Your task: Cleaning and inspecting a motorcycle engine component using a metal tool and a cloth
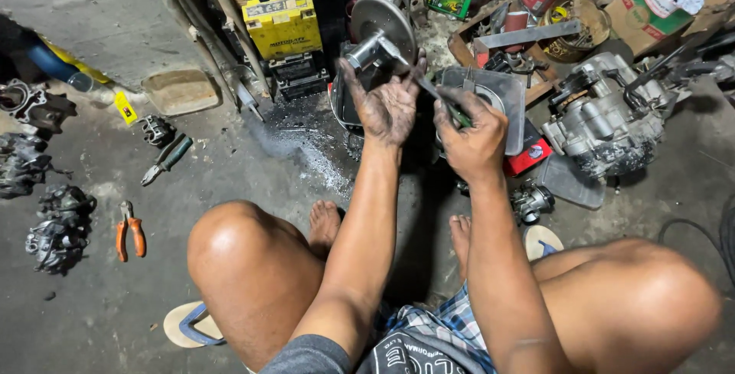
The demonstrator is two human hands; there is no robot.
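My left hand is greasy and holds up a round metal pulley part with a short hub, fingers wrapped under it. My right hand grips a green-handled tool whose thin shaft points up toward the hub of the metal part. Both hands are raised above a dark tray on the floor between my knees.
A grey engine block lies at the right. A yellow battery stands behind the tray. Orange-handled pliers and green-handled pliers lie on the concrete floor at left, near several greasy engine parts. Boxes and cans crowd the back.
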